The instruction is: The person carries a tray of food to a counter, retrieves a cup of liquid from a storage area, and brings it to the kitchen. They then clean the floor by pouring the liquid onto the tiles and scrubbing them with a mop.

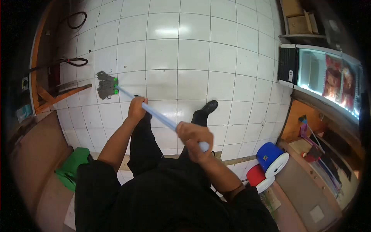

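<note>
Both hands are gripping a mop handle (160, 117): right hand (194, 140) is clenching its near end, left hand (137, 108) grasping farther along. Toward ten o'clock, the mop head (105, 86) is resting on white floor tiles (193, 58).

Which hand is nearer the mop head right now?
Left. The left hand grips the mop handle lower down, closer to the grey mop head. The right hand holds the handle's top end, farthest from it.
</note>
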`<state>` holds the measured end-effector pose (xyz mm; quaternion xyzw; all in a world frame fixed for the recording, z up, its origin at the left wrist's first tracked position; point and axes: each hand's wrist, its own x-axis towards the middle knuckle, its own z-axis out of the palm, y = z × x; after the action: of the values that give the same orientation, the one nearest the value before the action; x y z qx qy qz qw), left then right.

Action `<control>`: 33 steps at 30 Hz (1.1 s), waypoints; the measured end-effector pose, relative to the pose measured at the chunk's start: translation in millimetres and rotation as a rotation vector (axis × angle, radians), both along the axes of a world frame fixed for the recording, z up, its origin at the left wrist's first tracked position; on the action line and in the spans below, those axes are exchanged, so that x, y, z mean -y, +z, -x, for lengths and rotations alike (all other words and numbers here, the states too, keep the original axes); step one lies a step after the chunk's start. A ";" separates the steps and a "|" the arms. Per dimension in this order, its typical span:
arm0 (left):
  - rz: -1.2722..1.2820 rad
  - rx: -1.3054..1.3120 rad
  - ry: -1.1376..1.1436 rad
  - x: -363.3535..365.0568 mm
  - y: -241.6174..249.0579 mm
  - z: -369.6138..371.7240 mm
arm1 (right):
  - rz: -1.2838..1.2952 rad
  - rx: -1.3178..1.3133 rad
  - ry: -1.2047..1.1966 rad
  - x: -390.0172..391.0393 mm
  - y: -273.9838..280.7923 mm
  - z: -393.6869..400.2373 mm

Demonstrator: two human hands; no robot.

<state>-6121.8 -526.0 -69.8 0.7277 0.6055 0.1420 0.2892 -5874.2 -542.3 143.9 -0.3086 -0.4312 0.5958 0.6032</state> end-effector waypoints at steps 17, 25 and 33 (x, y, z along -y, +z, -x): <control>0.205 0.854 -0.552 2.9 62.4 -693.8 | -0.288 0.597 -0.417 37.4 148.3 -486.7; 0.260 0.292 -0.550 47.7 -11.3 -556.6 | 0.054 0.217 -0.622 101.8 18.1 -533.9; 0.192 0.468 -0.518 57.8 -10.0 -643.1 | 0.105 0.261 -0.400 103.4 52.0 -622.2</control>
<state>-5478.7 -583.8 -79.8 0.7744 0.3288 0.1693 0.5133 -5252.0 -645.7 195.9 -0.4931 -0.4041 0.4411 0.6316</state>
